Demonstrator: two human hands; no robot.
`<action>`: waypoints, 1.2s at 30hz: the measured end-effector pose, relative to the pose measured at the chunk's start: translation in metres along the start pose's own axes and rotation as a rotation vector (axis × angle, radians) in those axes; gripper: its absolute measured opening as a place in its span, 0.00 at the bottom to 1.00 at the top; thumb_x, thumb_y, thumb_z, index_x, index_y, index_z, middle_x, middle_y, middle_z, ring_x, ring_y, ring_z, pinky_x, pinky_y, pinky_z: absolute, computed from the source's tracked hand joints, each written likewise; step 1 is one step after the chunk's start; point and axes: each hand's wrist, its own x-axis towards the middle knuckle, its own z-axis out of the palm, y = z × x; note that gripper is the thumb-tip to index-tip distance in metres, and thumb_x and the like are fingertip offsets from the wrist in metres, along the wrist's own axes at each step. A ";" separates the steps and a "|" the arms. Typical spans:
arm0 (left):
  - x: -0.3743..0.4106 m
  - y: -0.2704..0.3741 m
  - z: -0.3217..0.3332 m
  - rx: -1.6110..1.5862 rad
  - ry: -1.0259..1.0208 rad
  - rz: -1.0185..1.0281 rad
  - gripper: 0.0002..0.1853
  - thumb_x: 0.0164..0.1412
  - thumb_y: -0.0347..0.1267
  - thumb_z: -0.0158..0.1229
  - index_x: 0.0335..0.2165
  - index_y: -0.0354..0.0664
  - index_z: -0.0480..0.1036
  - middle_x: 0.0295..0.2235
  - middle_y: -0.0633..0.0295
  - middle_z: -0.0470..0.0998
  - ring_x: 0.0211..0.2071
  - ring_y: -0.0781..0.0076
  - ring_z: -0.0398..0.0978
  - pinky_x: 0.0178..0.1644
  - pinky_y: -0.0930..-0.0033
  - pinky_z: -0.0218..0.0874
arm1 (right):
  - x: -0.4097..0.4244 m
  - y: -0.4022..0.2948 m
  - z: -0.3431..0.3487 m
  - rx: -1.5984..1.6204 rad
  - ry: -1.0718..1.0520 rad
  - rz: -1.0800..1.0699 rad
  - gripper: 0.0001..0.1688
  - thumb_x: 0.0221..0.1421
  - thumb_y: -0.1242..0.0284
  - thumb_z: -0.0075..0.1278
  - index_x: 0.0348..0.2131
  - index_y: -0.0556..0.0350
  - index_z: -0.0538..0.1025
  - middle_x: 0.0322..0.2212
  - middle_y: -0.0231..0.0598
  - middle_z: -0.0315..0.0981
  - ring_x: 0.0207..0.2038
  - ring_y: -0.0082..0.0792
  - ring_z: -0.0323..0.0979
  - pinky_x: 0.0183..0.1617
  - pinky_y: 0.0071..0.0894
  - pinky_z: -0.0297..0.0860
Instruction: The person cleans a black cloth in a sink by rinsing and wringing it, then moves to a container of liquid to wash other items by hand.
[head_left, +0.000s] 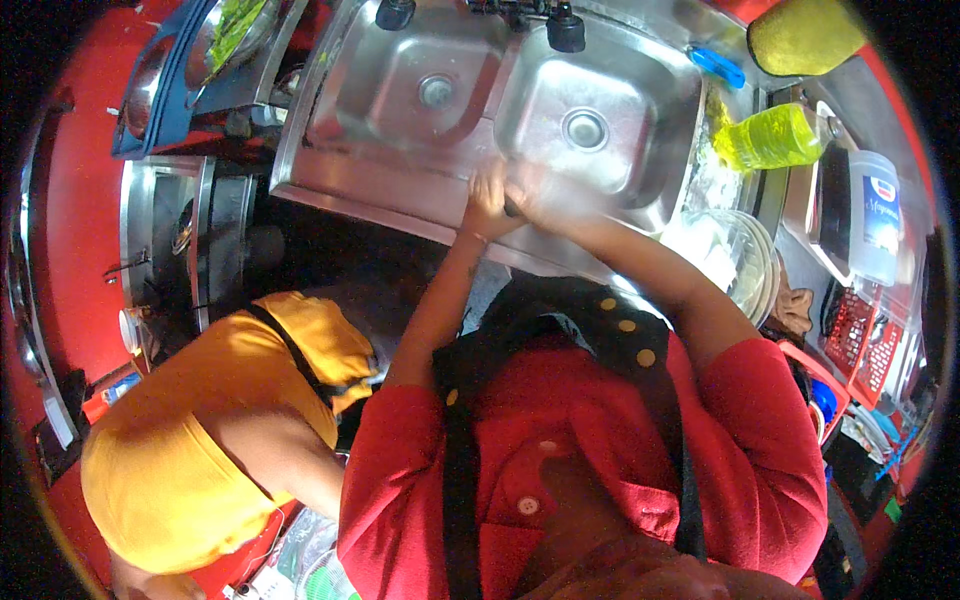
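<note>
My left hand (486, 201) and my right hand (546, 201) meet over the front rim of a stainless steel double sink (390, 180). The right hand is blurred. A small dark object (513, 205) shows between the hands; I cannot tell what it is or which hand holds it. Ahead of my hands are the left basin (397, 116) and the right basin (626, 109), each with a round drain. A black faucet (565, 30) reaches over the sink from the back.
A tipped bottle of yellow-green liquid (780, 139), a blue brush-like item (716, 67) and stacked clear lids (739, 262) lie right of the sink. Farther right are a labelled plastic tub (874, 217) and a red basket (851, 322). A person in yellow (187, 420) bends close on my left.
</note>
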 end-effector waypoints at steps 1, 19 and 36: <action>0.000 -0.002 0.002 0.016 0.003 -0.004 0.47 0.26 0.46 0.69 0.45 0.38 0.55 0.42 0.48 0.64 0.44 0.47 0.61 0.50 0.45 0.47 | 0.001 0.003 0.005 -0.009 -0.011 0.006 0.43 0.36 0.74 0.55 0.51 0.43 0.51 0.54 0.52 0.42 0.49 0.50 0.56 0.41 0.46 0.68; 0.009 -0.005 -0.002 -0.066 0.000 0.010 0.49 0.22 0.48 0.70 0.43 0.40 0.55 0.39 0.50 0.66 0.41 0.49 0.64 0.47 0.48 0.49 | 0.004 -0.006 0.004 -0.141 -0.095 0.064 0.48 0.33 0.73 0.59 0.52 0.42 0.50 0.53 0.53 0.42 0.50 0.51 0.54 0.43 0.47 0.67; 0.008 -0.006 -0.001 -0.064 0.031 -0.026 0.42 0.19 0.44 0.69 0.39 0.44 0.61 0.36 0.52 0.68 0.39 0.49 0.63 0.45 0.53 0.51 | -0.015 -0.025 -0.044 -0.001 -0.135 0.105 0.47 0.36 0.74 0.57 0.53 0.39 0.49 0.54 0.51 0.40 0.54 0.54 0.49 0.44 0.54 0.63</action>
